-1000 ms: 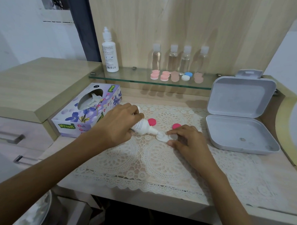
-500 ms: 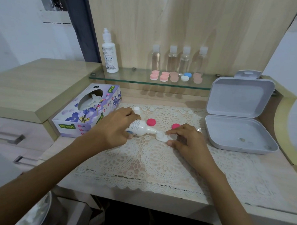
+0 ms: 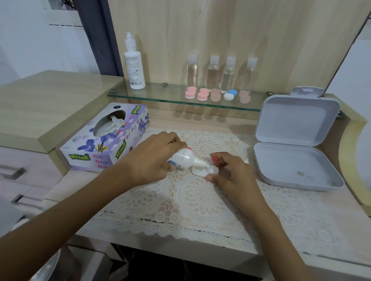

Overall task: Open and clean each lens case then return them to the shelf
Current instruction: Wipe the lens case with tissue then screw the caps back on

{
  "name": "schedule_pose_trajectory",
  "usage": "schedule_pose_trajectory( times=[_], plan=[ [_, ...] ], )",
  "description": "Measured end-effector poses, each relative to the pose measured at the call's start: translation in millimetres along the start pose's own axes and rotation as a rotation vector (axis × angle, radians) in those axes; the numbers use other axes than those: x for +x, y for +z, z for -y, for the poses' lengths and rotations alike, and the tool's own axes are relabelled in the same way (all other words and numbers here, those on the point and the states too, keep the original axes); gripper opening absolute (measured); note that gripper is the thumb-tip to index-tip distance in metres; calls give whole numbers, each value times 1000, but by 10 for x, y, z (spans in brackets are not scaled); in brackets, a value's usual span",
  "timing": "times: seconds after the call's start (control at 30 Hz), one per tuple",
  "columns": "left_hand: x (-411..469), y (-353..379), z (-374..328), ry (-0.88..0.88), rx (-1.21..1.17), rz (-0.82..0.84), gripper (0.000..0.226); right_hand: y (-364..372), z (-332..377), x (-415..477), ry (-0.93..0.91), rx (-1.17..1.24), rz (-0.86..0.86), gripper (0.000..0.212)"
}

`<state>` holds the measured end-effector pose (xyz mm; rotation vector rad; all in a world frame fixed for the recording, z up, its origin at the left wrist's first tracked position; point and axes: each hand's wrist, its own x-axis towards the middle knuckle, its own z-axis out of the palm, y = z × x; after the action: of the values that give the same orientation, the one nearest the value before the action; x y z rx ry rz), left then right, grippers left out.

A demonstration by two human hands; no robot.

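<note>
Head view: your left hand (image 3: pixel 152 158) has its grip wrapped round the small bottle (image 3: pixel 182 159), nozzle tipped into the open lens case (image 3: pixel 201 171) on the desk (image 3: pixel 282 240). Your right hand (image 3: pixel 232 172) pinches the case's rim. It looks light, slick and skiddy; hold its edges.

**Mysoft on the tissue box, bottle print too fine to read**

The tissue box (image 3: pixel 108 145) carries the only lettering that reads clearly. Its front face shows the brand "Mysoft" in yellow on a green patch. Beside it are the stacked words "Soft", "Facial" and a third word starting with T, each with a red initial. "Mysoft" appears again on green patches at the front right corner and at the far end of the top. The tall white bottle (image 3: pixel 134 68) on the glass shelf (image 3: pixel 167 97) bears fine print, a barcode and what looks like a CE mark. The small bottle (image 3: pixel 182 159) in the left hand (image 3: pixel 152 158) shows blue print, illegible.
</note>
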<state>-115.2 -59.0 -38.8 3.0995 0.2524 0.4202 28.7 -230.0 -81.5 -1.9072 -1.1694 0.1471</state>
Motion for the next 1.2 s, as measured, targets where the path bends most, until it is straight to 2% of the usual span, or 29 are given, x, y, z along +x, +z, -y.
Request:
schedule_pose_trajectory(
  times=[0.4,1.2],
  plan=[
    [131,-77,-89,127,143,-59,57,10,-18,5,13,15,-7,58],
    [119,-63,-143,98,129,-98,53,2,-23,9,21,21,12,57]
  ],
)
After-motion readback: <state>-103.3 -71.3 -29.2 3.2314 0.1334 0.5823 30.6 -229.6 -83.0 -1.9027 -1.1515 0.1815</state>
